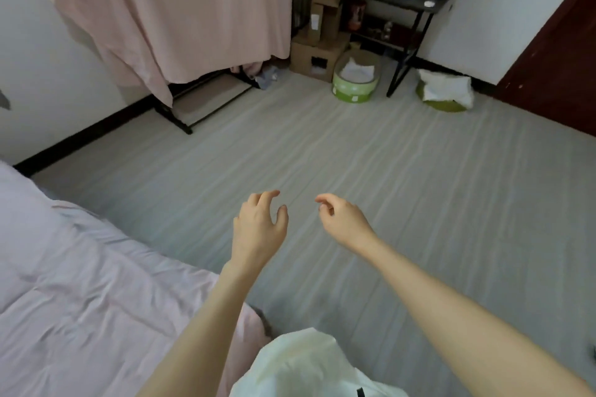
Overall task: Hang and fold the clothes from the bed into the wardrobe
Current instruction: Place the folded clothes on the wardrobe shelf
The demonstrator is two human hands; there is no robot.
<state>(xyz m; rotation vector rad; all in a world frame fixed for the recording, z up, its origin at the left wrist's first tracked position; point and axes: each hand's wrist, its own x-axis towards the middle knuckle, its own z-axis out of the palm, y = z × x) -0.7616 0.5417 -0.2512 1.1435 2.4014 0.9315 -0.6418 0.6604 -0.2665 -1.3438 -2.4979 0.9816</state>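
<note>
The bed (74, 274), covered in a pale pink sheet, fills the lower left; no loose clothes show on the part in view. The wardrobe (180, 9) stands at the back left behind a pink fabric cover on a black frame. My left hand (259, 225) and my right hand (342, 219) are stretched out over the grey floor. Both hold nothing, and their fingers are loosely curled. A white garment (309, 367) that I am wearing shows at the bottom edge.
A black side table (416, 6) piled with bags and boxes stands at the back, with cardboard boxes (317, 54) under it. Two green pet beds (354, 83) (443, 96) lie on the floor. A dark red door (558, 51) is at the right.
</note>
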